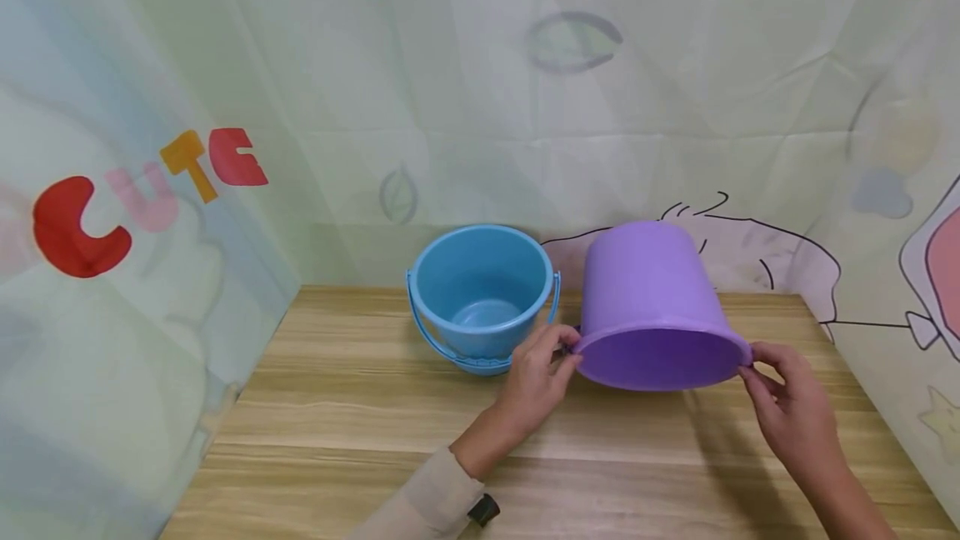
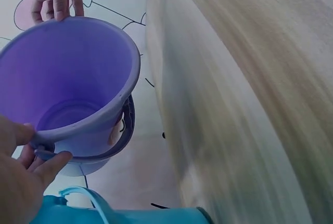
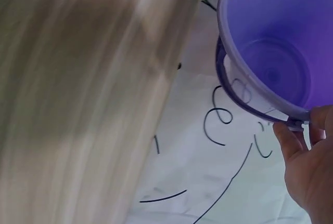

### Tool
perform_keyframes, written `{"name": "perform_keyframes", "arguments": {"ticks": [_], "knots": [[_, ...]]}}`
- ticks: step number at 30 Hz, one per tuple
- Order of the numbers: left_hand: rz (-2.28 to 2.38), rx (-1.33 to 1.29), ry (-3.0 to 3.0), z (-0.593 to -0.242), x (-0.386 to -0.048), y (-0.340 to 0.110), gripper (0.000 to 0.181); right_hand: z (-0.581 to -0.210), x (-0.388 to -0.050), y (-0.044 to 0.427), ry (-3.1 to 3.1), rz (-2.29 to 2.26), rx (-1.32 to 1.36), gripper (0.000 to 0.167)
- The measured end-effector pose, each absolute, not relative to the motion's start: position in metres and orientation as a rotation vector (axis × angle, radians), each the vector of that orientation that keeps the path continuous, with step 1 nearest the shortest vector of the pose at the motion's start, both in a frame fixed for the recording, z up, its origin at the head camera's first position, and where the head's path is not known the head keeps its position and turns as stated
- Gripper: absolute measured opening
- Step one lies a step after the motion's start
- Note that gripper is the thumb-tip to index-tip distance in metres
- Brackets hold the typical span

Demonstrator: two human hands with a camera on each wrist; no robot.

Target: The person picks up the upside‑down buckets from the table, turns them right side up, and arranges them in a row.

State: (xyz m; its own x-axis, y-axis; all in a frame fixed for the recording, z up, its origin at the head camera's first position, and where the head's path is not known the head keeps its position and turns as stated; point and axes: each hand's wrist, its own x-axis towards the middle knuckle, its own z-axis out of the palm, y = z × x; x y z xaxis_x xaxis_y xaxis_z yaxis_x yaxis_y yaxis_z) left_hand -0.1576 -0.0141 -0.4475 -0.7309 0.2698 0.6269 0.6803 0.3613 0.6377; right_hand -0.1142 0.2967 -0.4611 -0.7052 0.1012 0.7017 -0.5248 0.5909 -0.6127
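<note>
A purple bucket (image 1: pixel 648 282) is held tipped over on the right, its mouth turned toward me and downward, its inside bare in the left wrist view. My left hand (image 1: pixel 536 373) pinches its rim at the left handle joint. On the opposite side my right hand (image 1: pixel 795 402) pinches the rim between thumb and fingers. The purple handle (image 3: pixel 237 91) hangs along the bucket's outside in the right wrist view. A light blue bucket (image 1: pixel 483 277) stands upright just left of it, its handle (image 1: pixel 442 348) lowered at the front. Part of the blue bucket is behind my left hand.
Both buckets are over a wood-grain table (image 1: pixel 337 440). Behind and beside it hangs a printed cloth (image 1: pixel 465 90) with cartoon drawings and coloured letters. A shadow falls on the table below the purple bucket. A dark band (image 1: pixel 483 510) shows at my left sleeve.
</note>
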Motion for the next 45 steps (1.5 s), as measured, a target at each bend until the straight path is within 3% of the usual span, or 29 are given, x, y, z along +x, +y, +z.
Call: {"name": "perform_keyframes", "arguments": {"ticks": [21,45], "knots": [[-1.008,-0.902,-2.22,-0.417,-0.161,-0.015,0.025,-0.42,-0.112,0.281,-2.047,1.046,0.17,0.039],[-1.28,-0.839,-2.356,-0.386,-0.178,-0.014,0.029,-0.394,-0.123,0.283,-2.195,0.899,0.071,0.044]]}}
